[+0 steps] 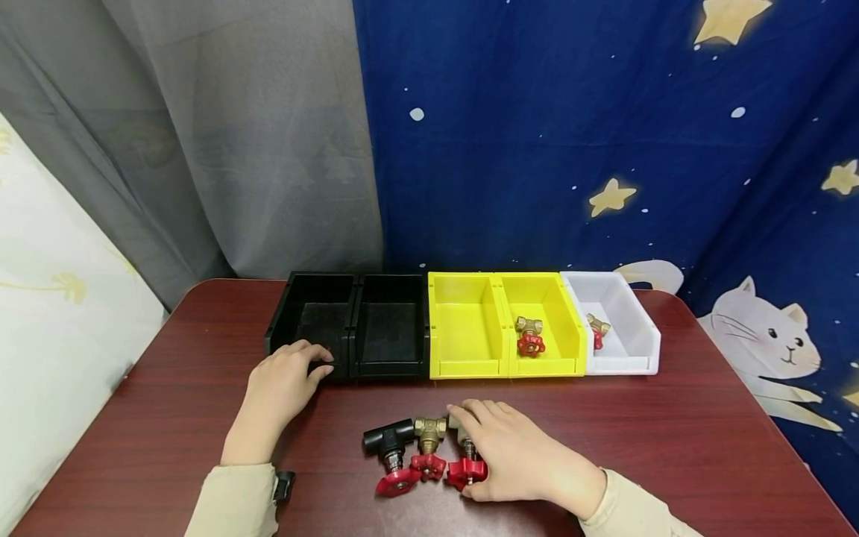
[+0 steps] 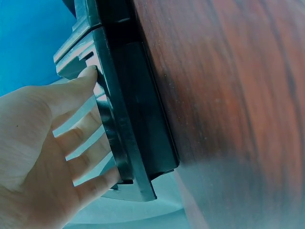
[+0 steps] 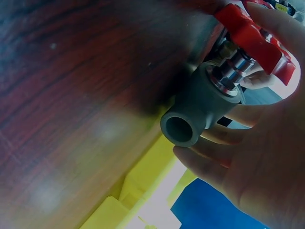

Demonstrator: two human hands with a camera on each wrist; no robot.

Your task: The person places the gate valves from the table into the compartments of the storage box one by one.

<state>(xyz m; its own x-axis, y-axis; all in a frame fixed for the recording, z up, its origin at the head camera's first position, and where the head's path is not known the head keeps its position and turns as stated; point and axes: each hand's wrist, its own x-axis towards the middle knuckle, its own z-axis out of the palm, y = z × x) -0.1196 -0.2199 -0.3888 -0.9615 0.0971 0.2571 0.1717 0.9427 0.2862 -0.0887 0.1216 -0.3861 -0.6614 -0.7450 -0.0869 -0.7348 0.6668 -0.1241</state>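
Observation:
My left hand (image 1: 285,380) rests on the front rim of the leftmost black bin (image 1: 322,306); in the left wrist view its thumb and rather straight fingers (image 2: 97,186) touch the rim. My right hand (image 1: 513,451) holds a grey stop valve (image 3: 202,105) with a red handwheel (image 1: 465,473), the thumb by the wheel and the fingers along the body. The hand partly hides this valve in the head view. Left of it lie a brass valve (image 1: 429,432) with a red handwheel and a black-bodied valve (image 1: 388,440) with a red handwheel.
Beside the leftmost bin stand another black bin (image 1: 392,369), a yellow bin (image 1: 470,368), a second yellow bin (image 1: 546,365) with a brass valve (image 1: 530,335), and a white bin (image 1: 624,364) with a small brass valve (image 1: 597,330). Curtains hang behind the table (image 1: 698,425).

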